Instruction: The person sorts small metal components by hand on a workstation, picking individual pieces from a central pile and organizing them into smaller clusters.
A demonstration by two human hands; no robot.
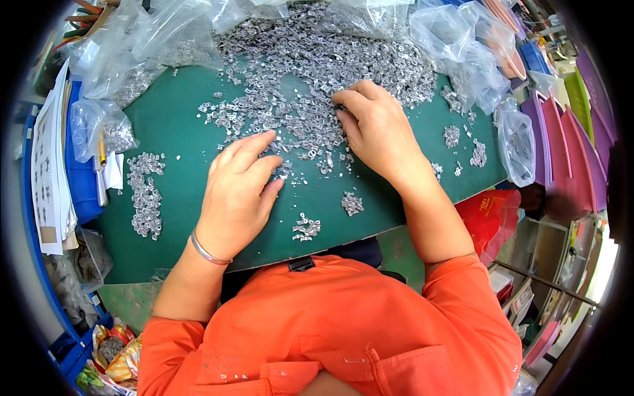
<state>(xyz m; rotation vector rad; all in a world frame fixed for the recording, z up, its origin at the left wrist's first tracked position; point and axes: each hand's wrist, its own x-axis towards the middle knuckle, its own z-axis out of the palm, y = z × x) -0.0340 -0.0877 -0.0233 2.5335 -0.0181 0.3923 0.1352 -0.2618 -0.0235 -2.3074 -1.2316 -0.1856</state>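
A big heap of small clear-grey plastic parts (pixel 290 72) spreads over the green tabletop (pixel 178 191). At the heap's near left edge lies my left hand (pixel 234 191), with a metal bangle at the wrist. Its fingers are apart and nothing shows between them. My right hand (pixel 380 129) reaches into the heap's right side, thumb and forefinger apart, their tips against the loose parts. Small groups of the same parts sit nearer me: one pile (pixel 307 228) and another pile (pixel 352 203). A longer strip of parts (pixel 145 198) lies at the left.
Clear plastic bags (pixel 172 33) of parts line the back. More little piles (pixel 478 153) are at the right, beside a clear bag (pixel 516 145). Purple and pink trays (pixel 574 145) stand at the far right. Papers (pixel 53 158) and a blue bin (pixel 80 178) border the left edge.
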